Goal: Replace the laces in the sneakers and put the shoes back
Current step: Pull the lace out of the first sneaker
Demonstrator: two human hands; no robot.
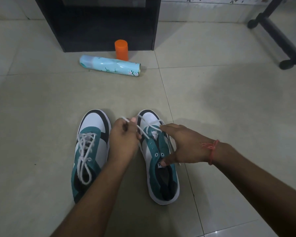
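Two teal, white and black sneakers stand side by side on the tiled floor. The left sneaker is fully laced with a white lace. The right sneaker has most eyelets bare, and a white lace runs only through its front eyelets. My left hand sits between the shoes and grips one end of that lace, pulling it up and to the left. My right hand rests over the right sneaker, thumb on its tongue near the collar, fingers spread toward the toe. The lace's other end trails under this hand.
A light blue spray can lies on its side further ahead. An orange-capped bottle stands behind it against a black cabinet. A black chair base sits at the far right.
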